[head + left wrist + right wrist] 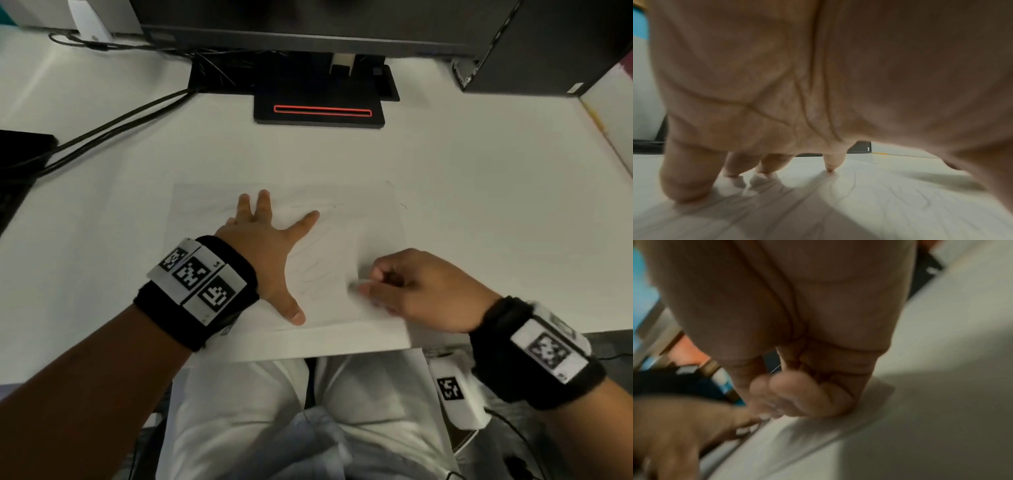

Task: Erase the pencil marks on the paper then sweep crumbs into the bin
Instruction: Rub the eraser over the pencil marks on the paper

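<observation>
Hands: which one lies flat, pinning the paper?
The left hand, fingers spread on the paper; the right hand is curled, blurred.

I can't see what my right hand [416, 291] pinches; its fingertips [364, 290] are a blur, and they look smeared in the right wrist view too. My left hand [265, 248] covers part of the paper [373, 219] and fills most of the left wrist view. The pencil marks [313, 274] are too faint to read. The monitor [308, 31] is cut off at the top edge.
</observation>
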